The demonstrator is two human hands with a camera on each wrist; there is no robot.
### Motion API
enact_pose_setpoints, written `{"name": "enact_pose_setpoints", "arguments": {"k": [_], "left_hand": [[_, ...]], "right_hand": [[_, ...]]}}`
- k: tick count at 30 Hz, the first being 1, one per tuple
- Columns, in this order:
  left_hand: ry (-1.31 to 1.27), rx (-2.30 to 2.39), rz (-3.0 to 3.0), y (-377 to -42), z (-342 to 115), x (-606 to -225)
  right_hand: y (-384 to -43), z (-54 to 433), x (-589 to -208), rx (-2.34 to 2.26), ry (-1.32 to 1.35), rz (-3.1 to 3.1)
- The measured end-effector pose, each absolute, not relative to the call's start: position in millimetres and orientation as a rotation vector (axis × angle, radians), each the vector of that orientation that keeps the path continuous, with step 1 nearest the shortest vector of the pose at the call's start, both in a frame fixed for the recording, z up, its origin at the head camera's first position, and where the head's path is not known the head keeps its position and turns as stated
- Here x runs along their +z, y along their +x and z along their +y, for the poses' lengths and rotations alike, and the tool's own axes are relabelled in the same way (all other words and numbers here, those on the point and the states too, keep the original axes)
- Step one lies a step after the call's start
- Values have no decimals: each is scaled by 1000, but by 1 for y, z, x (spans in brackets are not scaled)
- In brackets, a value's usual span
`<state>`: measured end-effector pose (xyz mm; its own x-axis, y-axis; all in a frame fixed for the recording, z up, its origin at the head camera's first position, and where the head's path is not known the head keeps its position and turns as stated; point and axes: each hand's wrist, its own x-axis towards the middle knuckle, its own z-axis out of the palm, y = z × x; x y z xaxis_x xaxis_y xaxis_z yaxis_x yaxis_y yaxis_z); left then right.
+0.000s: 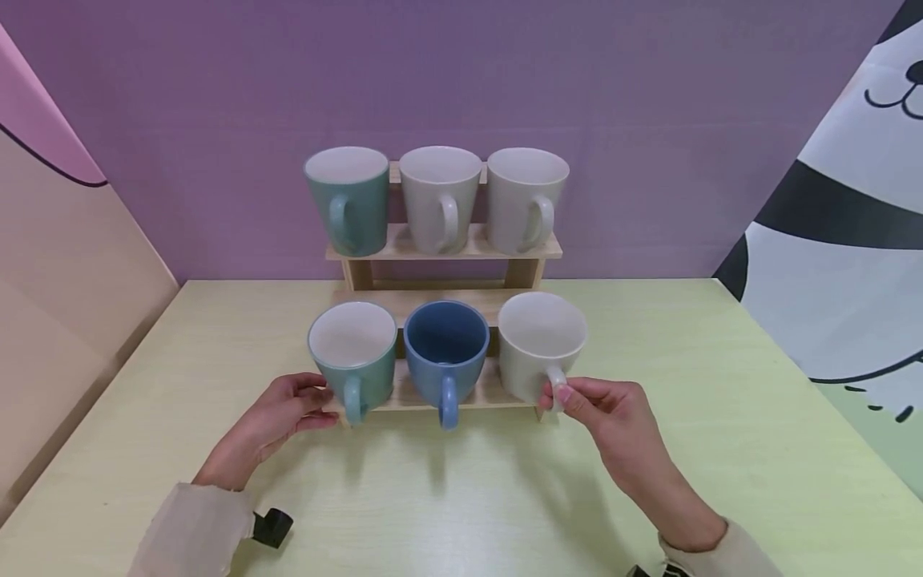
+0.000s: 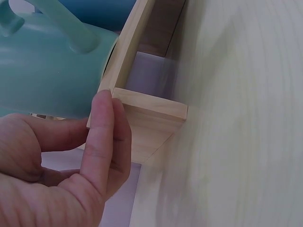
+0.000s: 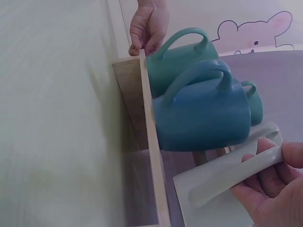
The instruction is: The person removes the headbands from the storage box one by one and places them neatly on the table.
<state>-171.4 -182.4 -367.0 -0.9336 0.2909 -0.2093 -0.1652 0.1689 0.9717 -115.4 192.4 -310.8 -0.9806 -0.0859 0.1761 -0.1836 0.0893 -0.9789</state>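
On a two-tier wooden rack [image 1: 414, 397] stand mugs in two rows. My right hand [image 1: 613, 417] pinches the handle of the white mug [image 1: 530, 369] at the right end of the lower tier; whether its base touches the board I cannot tell. At the other end, my left hand [image 1: 284, 417] grips the lower board's left front corner between thumb and fingers, just under a green mug [image 1: 368, 381]. In the left wrist view, the fingertips [image 2: 102, 101] press against the board's edge. Between the two lower mugs sits a blue mug [image 1: 443, 373], its handle facing me.
The upper tier holds a green mug [image 1: 360, 212] on the left and two white mugs, one in the middle [image 1: 429, 212] and one at right [image 1: 515, 212]. A pale wooden table [image 1: 433, 513] carries the rack. Behind it rises a purple backdrop [image 1: 649, 160].
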Motion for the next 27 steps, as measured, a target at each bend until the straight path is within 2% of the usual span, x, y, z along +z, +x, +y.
{"name": "enact_pose_setpoints", "arguments": {"k": [27], "left_hand": [[133, 1810, 2107, -171, -184, -368]], "right_hand": [[-118, 233, -301, 2082, 306, -2162]]}}
